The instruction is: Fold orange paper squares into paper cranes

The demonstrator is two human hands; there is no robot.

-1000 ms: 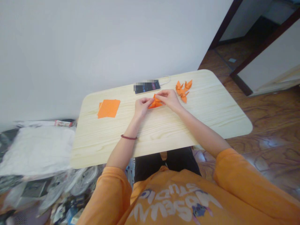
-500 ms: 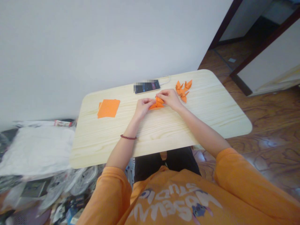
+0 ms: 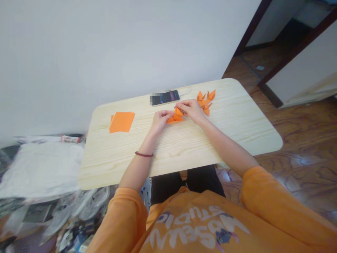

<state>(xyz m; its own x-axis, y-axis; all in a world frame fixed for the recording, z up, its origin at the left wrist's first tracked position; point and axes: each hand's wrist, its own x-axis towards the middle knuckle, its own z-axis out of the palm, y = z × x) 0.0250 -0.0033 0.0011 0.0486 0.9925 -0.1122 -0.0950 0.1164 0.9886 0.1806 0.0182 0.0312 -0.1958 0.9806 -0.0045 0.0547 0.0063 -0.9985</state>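
Left hand (image 3: 159, 121): I pinch the folded orange paper (image 3: 177, 117).
Right hand (image 3: 192, 109): I grip its right side.
Square sheets (image 3: 122, 122): overlapping, to my left.

Both forearms (image 3: 140, 165) are stretched forward. The left hand (image 3: 159, 122) and right hand (image 3: 192, 110) are held close, fingertips (image 3: 170, 114) apparently pinched inward.

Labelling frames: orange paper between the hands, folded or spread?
Folded: pointed flaps show on the orange paper between left hand and right hand, unlike the flat orange sheets.
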